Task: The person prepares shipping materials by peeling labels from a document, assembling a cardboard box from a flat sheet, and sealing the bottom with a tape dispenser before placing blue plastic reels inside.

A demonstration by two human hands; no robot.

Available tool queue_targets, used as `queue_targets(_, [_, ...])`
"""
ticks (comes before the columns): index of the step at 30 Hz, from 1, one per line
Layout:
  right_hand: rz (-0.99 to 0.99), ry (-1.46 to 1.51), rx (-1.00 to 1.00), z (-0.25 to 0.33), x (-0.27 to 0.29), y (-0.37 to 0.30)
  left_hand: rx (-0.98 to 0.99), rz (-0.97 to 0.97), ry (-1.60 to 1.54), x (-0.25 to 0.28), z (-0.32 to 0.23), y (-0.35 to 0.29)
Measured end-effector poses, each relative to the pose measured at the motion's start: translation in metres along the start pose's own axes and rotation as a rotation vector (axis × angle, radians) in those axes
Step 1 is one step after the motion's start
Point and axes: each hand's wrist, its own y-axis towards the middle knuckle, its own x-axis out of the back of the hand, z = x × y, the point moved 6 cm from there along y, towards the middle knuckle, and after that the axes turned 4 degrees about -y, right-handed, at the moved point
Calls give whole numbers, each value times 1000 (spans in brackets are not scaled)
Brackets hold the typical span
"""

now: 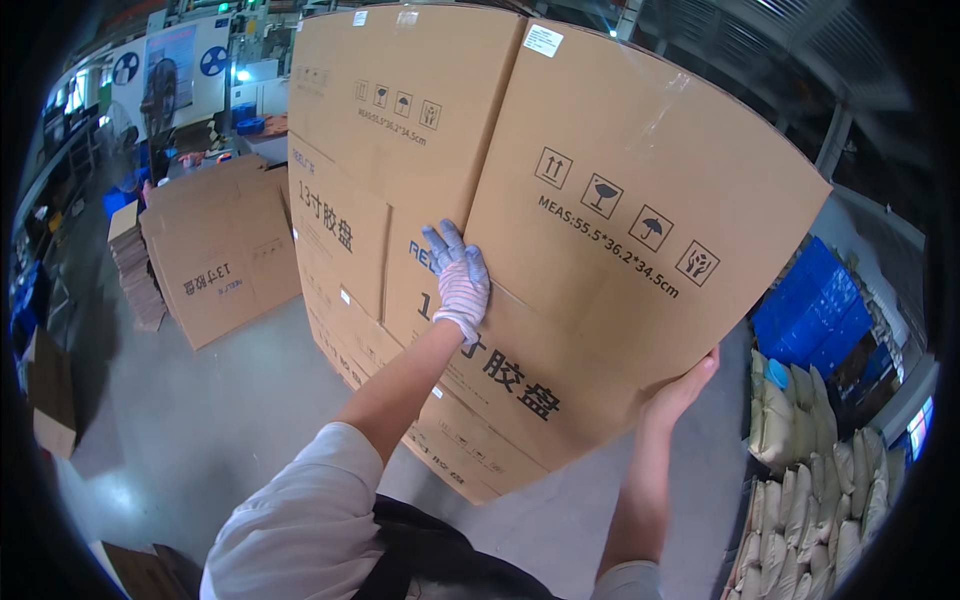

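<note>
A large brown cardboard box (640, 130) with printed handling symbols sits at the upper right of a tall stack of similar boxes. Flat against the front of the stack, beside the seam between boxes, rests my left hand (462, 282) in a striped, grey-fingered glove, fingers extended. My bare right hand (682, 392) holds the large box at its lower right edge; some of its fingers are hidden by the carton. To the left of that box stands another carton (410, 60), with more boxes (470, 440) below them.
Flattened cardboard sheets (215, 260) lean at the left. Stacked pale sacks (800, 500) stand at the right, near a blue covered pile (815, 300). A fan (160, 95) and machinery are at the back left. Grey floor (240, 420) surrounds the stack.
</note>
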Motion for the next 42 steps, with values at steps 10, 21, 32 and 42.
queue_targets(10, [339, -705, 707, 124, -173, -20, -186, 172, 186, 5, 19, -4])
queue_targets(21, [172, -212, 156, 141, -320, 69, -658, 311, 132, 15, 58, -1])
queue_targets(32, [18, -413, 345, 135, -340, 57, -797, 116, -36, 6, 70, 0])
queue_targets(42, [9, -419, 279, 137, -342, 60, -781, 163, -58, 5, 74, -1])
